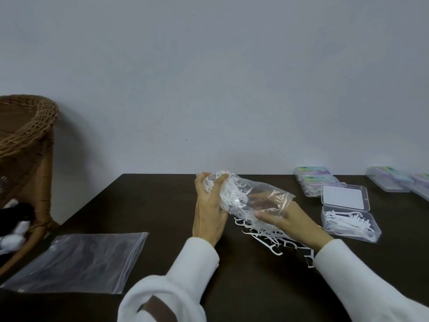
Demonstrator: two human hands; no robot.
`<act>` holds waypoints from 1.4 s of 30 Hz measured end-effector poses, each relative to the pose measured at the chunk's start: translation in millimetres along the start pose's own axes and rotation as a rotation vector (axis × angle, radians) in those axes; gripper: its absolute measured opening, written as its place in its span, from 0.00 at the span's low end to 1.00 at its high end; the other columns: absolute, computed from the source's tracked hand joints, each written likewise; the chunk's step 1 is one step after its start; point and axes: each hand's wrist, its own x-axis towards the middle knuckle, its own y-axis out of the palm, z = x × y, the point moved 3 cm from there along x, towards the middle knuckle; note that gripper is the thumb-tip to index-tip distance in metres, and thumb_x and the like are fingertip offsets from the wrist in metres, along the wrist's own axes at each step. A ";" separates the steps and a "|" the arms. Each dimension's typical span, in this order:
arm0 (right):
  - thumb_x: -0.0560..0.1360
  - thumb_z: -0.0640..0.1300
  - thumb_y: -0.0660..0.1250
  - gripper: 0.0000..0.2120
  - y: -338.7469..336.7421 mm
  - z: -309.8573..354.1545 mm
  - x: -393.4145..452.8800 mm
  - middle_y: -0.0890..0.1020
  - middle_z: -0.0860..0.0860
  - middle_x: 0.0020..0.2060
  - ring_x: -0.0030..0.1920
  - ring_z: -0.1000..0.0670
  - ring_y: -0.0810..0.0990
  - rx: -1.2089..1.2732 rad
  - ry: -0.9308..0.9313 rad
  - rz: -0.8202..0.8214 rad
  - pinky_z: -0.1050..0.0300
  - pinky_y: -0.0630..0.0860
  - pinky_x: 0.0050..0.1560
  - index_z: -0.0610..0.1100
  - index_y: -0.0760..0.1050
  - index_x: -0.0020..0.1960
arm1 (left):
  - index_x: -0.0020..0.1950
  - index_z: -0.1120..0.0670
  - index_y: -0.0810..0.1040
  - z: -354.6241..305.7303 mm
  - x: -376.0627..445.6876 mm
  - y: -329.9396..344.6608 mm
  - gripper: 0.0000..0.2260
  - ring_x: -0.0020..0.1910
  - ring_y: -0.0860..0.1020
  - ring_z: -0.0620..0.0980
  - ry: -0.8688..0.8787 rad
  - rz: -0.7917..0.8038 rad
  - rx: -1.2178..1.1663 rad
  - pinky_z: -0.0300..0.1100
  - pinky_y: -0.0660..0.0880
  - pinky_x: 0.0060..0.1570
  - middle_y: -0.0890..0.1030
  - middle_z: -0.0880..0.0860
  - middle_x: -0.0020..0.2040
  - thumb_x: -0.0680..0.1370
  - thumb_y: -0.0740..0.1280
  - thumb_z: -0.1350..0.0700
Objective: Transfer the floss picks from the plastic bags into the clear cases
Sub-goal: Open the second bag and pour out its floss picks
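A clear plastic bag (262, 196) full of white floss picks hangs above the dark table, its mouth towards the right. My left hand (209, 210) grips the bag's closed end, fingers curled round it. My right hand (287, 219) holds the bag's open mouth, with fingers reaching inside. Beneath the bag lies a loose pile of floss picks (274, 240) on the table. To the right sits an open clear case (350, 223) with several picks in its base and its lid (343, 197) folded back.
An empty flat plastic bag (76, 261) lies at the front left. Closed filled cases (313, 180) are stacked at the back right, with more cases (394, 180) at the far right edge. A wicker chair (30, 140) stands left of the table (151, 205).
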 end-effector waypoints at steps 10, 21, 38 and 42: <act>0.67 0.54 0.71 0.21 1.7 -7.0 1.0 0.81 0.56 0.54 0.56 0.60 0.78 0.072 0.065 0.017 0.57 0.73 0.63 0.48 0.76 0.58 | 0.67 0.49 0.62 -2.9 -0.1 -3.1 0.35 0.52 0.71 0.49 -0.034 -0.048 0.117 0.42 0.76 0.49 0.55 0.52 0.66 0.66 0.71 0.70; 0.68 0.40 0.74 0.16 5.2 0.5 -1.5 0.79 0.53 0.48 0.44 0.62 0.77 0.106 0.028 -0.054 0.73 0.71 0.42 0.49 0.75 0.53 | 0.67 0.45 0.65 -19.8 -9.2 8.3 0.38 0.60 0.71 0.59 -0.042 -0.052 0.097 0.48 0.78 0.49 0.55 0.51 0.65 0.63 0.75 0.67; 0.70 0.42 0.72 0.03 -14.2 -11.0 0.4 0.84 0.51 0.35 0.36 0.56 0.83 0.011 0.136 -0.205 0.69 0.76 0.39 0.45 0.82 0.44 | 0.66 0.47 0.72 10.3 0.8 -1.5 0.30 0.62 0.71 0.54 -0.198 -0.090 0.104 0.37 0.69 0.53 0.56 0.48 0.67 0.69 0.71 0.69; 0.71 0.40 0.72 0.03 -19.6 -14.2 -0.7 0.85 0.49 0.36 0.36 0.54 0.84 0.003 0.177 -0.203 0.69 0.78 0.40 0.46 0.82 0.44 | 0.64 0.47 0.73 20.5 4.7 -9.3 0.25 0.61 0.71 0.51 -0.337 -0.135 0.018 0.35 0.66 0.56 0.58 0.50 0.67 0.72 0.69 0.68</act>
